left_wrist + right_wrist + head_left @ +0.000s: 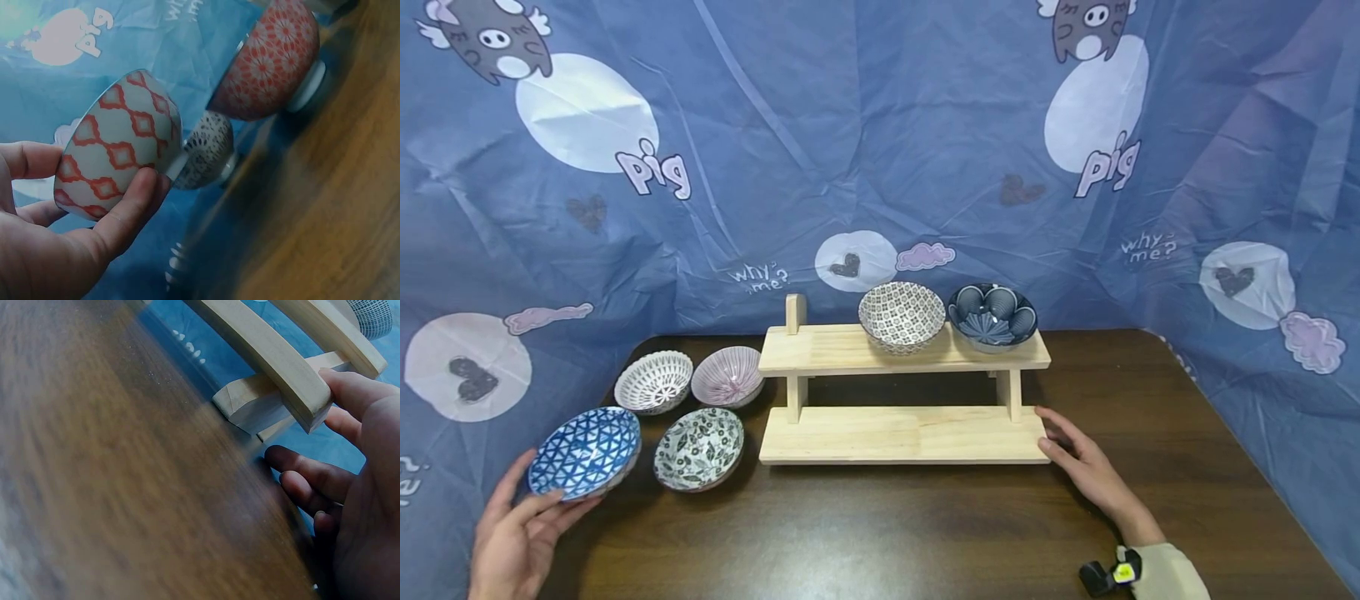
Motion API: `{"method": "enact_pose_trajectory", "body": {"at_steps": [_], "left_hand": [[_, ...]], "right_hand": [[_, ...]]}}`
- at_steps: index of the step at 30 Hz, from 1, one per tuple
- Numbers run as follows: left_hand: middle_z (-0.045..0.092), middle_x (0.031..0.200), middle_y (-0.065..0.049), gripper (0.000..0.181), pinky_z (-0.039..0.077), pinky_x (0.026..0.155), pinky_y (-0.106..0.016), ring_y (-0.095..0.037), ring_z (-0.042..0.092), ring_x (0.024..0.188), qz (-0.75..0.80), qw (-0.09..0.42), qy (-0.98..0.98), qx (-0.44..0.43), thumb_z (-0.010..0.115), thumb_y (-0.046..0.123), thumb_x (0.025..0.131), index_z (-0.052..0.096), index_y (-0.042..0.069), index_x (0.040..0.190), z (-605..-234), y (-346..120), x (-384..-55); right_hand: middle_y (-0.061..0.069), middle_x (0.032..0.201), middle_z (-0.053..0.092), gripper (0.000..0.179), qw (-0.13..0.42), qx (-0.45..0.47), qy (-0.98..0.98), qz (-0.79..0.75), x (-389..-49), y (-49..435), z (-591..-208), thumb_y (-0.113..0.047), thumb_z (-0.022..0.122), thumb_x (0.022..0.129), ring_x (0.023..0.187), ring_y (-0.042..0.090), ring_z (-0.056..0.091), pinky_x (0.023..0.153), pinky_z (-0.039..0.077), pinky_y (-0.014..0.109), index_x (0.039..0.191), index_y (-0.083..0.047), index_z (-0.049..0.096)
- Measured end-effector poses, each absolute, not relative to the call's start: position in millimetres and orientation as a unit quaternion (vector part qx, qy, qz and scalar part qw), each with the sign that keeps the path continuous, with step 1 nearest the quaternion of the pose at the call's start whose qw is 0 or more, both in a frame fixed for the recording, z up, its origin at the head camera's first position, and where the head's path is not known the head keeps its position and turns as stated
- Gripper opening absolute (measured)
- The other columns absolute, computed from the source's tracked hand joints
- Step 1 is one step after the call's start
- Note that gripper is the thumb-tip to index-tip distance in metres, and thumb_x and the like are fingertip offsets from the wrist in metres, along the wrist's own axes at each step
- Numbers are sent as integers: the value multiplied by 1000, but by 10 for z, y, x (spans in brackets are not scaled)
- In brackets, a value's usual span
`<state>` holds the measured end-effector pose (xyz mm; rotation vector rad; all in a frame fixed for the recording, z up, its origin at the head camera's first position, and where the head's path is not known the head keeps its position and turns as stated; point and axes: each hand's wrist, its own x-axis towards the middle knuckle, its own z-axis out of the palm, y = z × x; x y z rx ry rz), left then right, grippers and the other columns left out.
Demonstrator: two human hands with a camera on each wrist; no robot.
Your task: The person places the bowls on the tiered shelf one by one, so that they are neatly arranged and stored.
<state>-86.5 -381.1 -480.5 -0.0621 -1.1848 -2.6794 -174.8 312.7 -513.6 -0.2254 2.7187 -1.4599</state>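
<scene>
My left hand (520, 533) holds a bowl (583, 454) by its side, tilted, at the table's left edge. Inside, it has a blue-and-white triangle pattern; its outside (119, 147) shows red diamonds in the left wrist view. At the right end of a two-tier wooden display shelf (902, 435), my right hand (1093, 475) grips the lower board, thumb and index finger at its end. Its other fingers curl below the board's end in the right wrist view. A grey-patterned bowl (902, 315) and a dark blue bowl (992, 318) stand on the upper tier.
Left of the shelf are a green leaf-patterned bowl (700, 450), a white latticed bowl (653, 382) and a pink striped bowl (727, 377). A small wooden upright (793, 315) rises at the upper tier's left. Blue printed cloth (850, 167) surrounds the brown table (865, 533).
</scene>
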Motion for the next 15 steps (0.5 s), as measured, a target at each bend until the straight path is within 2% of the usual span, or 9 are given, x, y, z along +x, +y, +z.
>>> {"method": "enact_pose_trajectory", "body": {"at_steps": [7,15], "left_hand": [[46,124,5,64,66,76,-38,-24,75,93,-884,103,-456,9,29,-18,98,44,24,144,-4701,-3770,-896],[44,127,4,63,66,77,-37,-21,74,96,-877,92,-472,4,29,-15,99,46,26,144,-4541,-3669,-936]], "right_hand": [[16,156,43,52,28,-67,881,-467,-1748,3126,-5132,-29,51,105,111,-20,40,92,48,15,153,-13,40],[16,156,43,52,30,-66,882,-465,-1753,3122,-5122,-30,51,105,111,-19,40,93,47,16,153,-13,40]]}}
